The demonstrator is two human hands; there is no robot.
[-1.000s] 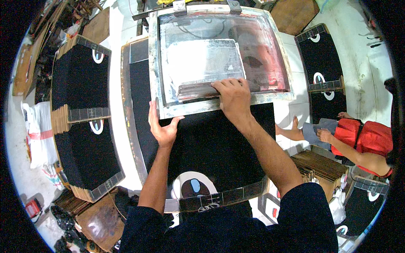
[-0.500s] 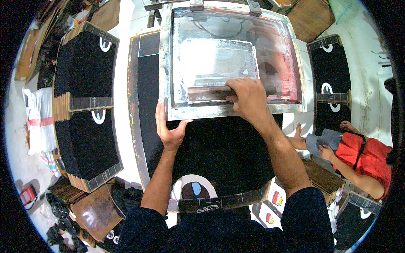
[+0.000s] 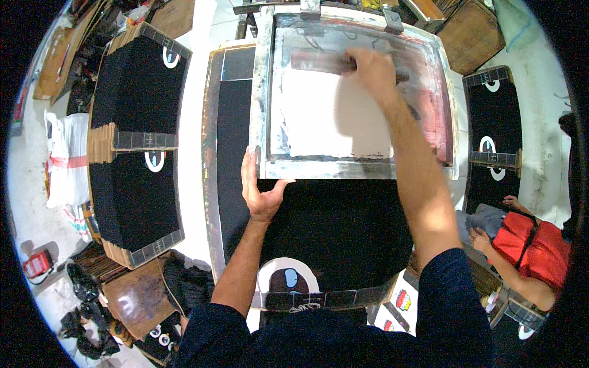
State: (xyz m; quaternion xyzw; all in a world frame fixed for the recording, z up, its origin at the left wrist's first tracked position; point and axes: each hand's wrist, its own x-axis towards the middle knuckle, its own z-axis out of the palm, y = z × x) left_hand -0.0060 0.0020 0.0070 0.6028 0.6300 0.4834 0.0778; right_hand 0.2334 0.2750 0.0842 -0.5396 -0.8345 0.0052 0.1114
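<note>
A screen-printing frame (image 3: 350,171) with a pale, paint-stained border lies over black fabric (image 3: 343,230) on a board. My left hand (image 3: 265,195) holds its near left corner, fingers straight along the side and thumb along the near edge. In my right hand (image 3: 375,72), smeared by motion, is a squeegee (image 3: 316,62) at the far part of the mesh. An opaque patch of white ink (image 3: 307,116) spreads from the squeegee toward the near border. Reddish stains mark the right of the mesh. Nearer me, a white ring with a dark, blue-spotted middle (image 3: 291,279) shows on the fabric.
Boards with black fabric (image 3: 138,92) stand at the left, and more black fabric (image 3: 494,113) at the right. Hinge clamps (image 3: 392,21) hold the frame's far side. Another person in red and grey clothing (image 3: 515,236) is at the right. Bundled white cloth (image 3: 66,153) lies far left.
My right hand has moved the squeegee from the near side of the mesh to the far side. White ink now hides the design seen there. My left hand stays at the corner; the view has shifted.
</note>
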